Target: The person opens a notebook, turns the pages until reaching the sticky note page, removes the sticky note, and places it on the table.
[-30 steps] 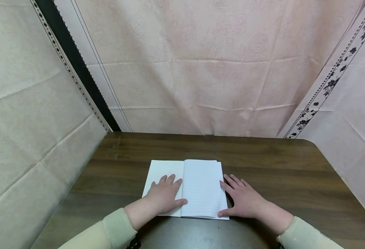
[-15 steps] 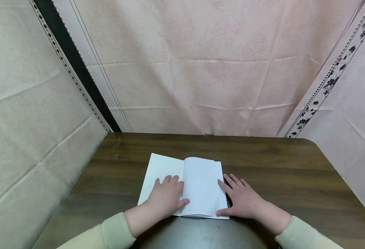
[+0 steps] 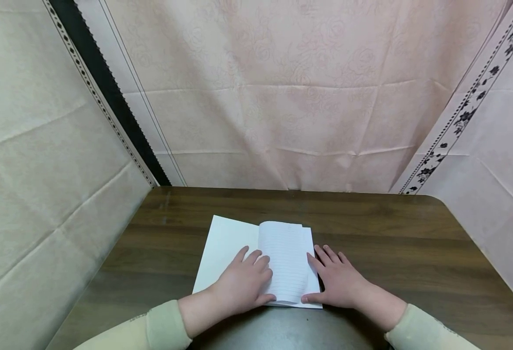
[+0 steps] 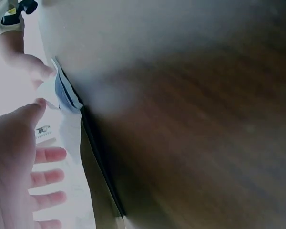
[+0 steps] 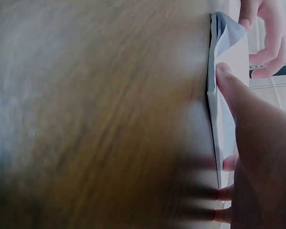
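Lying open on the wood-grain tabletop [image 3: 383, 228], the notebook [image 3: 223, 243] sits short of the far edge, about midway between the left and right edges. Its left side is a blank white leaf [image 3: 234, 231], slanted so that its upper corner points toward the tabletop's far left corner; on its right lies a ruled page [image 3: 284, 253], arching up beside the spine. Another sheet [image 3: 310, 243] shows past that page's right edge, and the wrist views show a gap between leaves at the near edge.

The left hand [image 3: 245, 282] spreads over the spine, its thumb reaching the ruled page, and grasps nothing; whether every fingertip touches paper I cannot tell. It hides the lower spine and part of both sides. The right hand [image 3: 335, 277], also released, lies along the notebook's right edge, thumb resting at the near right corner, other fingers spread straight.

Pale green sleeves [image 3: 164, 323] cover both forearms. Pink cloth [image 3: 309, 97] hangs behind the far edge; white cloth [image 3: 42, 121] flanks the left edge, with a black strip [image 3: 112, 92] beside it, and a floral border [image 3: 466, 116] slants down toward the far right corner.
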### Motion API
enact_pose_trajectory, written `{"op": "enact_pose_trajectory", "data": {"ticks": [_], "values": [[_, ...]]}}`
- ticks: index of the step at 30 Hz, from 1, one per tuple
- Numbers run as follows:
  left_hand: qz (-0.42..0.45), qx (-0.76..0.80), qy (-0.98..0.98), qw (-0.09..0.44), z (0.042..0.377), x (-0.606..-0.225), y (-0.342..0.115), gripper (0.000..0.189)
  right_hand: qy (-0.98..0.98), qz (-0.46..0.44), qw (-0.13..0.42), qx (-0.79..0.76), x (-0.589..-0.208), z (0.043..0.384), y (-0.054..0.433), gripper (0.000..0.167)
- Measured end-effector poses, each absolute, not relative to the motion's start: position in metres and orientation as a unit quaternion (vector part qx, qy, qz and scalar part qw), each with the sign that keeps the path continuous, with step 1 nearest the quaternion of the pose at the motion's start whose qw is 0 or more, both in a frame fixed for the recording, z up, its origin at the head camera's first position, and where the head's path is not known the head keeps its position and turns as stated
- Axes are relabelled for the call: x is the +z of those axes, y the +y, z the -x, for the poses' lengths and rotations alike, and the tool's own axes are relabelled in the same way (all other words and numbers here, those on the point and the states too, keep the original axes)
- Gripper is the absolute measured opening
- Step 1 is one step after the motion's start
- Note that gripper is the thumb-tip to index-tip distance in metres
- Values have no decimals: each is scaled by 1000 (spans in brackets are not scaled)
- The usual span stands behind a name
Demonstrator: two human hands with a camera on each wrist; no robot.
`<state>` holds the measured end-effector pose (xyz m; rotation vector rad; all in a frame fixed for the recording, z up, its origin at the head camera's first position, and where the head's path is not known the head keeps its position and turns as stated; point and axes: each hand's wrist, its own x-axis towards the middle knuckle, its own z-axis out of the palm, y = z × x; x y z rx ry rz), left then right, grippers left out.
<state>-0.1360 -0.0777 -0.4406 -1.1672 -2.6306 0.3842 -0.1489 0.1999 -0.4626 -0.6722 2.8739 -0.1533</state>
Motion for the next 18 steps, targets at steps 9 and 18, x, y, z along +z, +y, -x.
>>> {"op": "enact_pose_trajectory", "data": {"ticks": [9, 18], "values": [[454, 149, -865, 157, 132, -436, -77, 55, 970, 225, 80, -47, -464, 148, 199, 117], [468, 134, -860, 155, 131, -437, -78, 45, 969, 223, 86, -53, -462, 147, 199, 117]]}}
